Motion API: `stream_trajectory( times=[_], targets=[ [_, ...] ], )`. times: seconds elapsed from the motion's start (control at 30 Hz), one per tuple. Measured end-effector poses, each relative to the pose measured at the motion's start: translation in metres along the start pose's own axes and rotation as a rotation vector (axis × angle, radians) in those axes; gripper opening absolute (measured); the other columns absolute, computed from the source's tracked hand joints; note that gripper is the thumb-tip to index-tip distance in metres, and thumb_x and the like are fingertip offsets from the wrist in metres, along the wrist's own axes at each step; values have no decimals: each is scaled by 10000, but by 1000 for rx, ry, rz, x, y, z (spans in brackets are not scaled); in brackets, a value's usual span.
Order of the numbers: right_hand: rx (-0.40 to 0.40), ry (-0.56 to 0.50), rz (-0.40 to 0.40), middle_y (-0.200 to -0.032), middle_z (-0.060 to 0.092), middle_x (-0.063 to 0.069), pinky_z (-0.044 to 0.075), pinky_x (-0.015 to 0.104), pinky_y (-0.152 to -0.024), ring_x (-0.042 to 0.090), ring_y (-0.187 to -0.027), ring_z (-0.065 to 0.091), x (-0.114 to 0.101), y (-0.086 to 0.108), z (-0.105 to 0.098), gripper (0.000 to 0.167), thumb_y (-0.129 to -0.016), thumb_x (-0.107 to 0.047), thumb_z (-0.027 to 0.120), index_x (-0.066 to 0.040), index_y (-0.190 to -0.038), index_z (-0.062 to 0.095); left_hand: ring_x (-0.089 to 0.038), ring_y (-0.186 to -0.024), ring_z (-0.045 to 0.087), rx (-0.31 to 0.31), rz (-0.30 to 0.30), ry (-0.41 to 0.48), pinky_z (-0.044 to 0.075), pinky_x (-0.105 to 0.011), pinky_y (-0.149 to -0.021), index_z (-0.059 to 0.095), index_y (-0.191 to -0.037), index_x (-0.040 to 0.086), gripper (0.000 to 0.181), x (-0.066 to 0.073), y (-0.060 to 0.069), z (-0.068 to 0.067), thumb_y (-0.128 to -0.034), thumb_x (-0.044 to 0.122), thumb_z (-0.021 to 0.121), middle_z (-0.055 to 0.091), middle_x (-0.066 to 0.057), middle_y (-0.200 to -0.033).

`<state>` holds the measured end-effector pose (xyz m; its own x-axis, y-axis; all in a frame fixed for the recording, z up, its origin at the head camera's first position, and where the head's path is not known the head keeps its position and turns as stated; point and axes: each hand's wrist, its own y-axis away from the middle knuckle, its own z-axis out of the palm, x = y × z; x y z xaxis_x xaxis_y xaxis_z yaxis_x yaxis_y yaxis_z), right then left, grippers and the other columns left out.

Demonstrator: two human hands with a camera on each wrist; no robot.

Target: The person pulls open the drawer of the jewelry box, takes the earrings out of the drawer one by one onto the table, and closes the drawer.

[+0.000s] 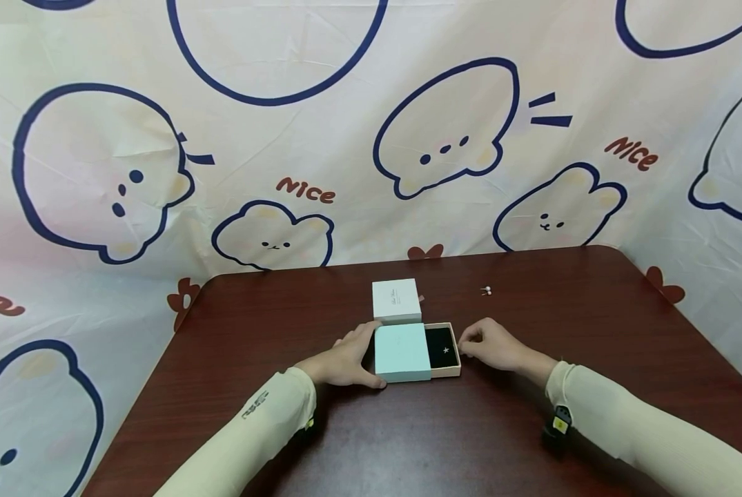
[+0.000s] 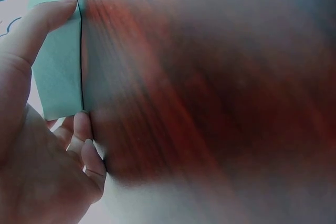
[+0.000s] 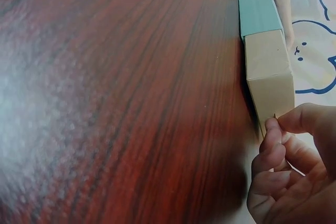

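Left hand (image 1: 344,359), thumb and fingers wide apart, grips teal box (image 1: 402,351) from 9 o'clock. White box (image 1: 395,299) at its 12. Drawer (image 1: 446,373) partly out at 3, small star (image 1: 446,350) inside; slide seems unfinished, direction can't tell. Small white pieces (image 1: 486,291) at 2, not boxed. Right hand (image 1: 493,344), narrow pinch, holds drawer's outer end.

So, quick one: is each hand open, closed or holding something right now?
Left hand: closed around the left end of the teal box cover.
Right hand: closed, pinching at the outer end of the drawer.
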<state>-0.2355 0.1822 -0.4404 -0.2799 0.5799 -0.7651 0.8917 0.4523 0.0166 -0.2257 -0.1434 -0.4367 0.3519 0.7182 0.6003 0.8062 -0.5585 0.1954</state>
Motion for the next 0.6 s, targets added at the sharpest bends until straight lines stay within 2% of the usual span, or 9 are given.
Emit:
stream_trajectory(
  times=[0.6],
  targets=[
    [-3, -8, 22, -718, 620, 2, 404, 238, -576, 76, -616, 471, 0, 3, -3, 176, -900, -32, 592, -15, -855, 761, -363, -1515, 257, -3, -11, 5, 214, -649, -1164, 127, -1616, 109, 1130, 1, 1, 0, -795, 419, 838, 251, -135, -1645]
  ],
)
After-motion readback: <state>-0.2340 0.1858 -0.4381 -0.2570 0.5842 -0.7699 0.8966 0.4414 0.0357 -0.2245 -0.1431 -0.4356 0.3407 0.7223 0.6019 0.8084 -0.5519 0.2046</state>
